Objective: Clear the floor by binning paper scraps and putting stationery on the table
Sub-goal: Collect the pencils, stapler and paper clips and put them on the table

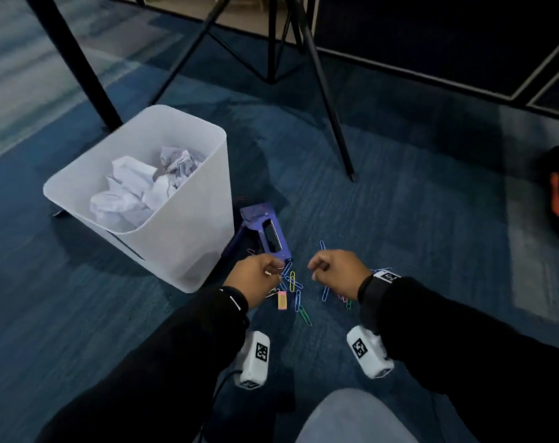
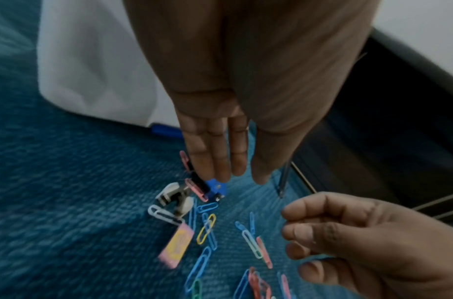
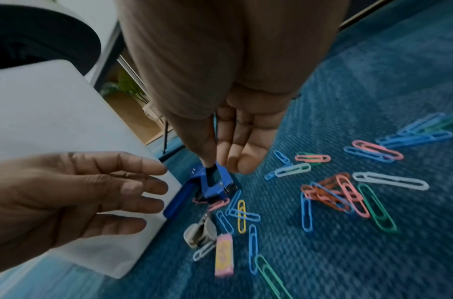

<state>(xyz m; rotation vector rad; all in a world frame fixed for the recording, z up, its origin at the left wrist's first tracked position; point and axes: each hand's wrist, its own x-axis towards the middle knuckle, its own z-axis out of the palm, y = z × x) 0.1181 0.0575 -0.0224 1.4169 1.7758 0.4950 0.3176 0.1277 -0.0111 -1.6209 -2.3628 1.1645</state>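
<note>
Head view: blue carpet point(image 1: 415, 238), white bin point(image 1: 188, 238) holding crumpled paper point(image 1: 134, 193); both hands loosely curled, empty

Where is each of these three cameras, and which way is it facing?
Head: worn on the head, looking down at the white bin, blue stapler and paper clips on the carpet; both sleeved arms, left hand and right hand show.
Left wrist: looks along the left hand at the pink eraser; the right hand shows too.
Right wrist: looks along the right hand at the stapler; the left hand shows too.
Shared: all three show the eraser, yellow paper clip and bin.
</note>
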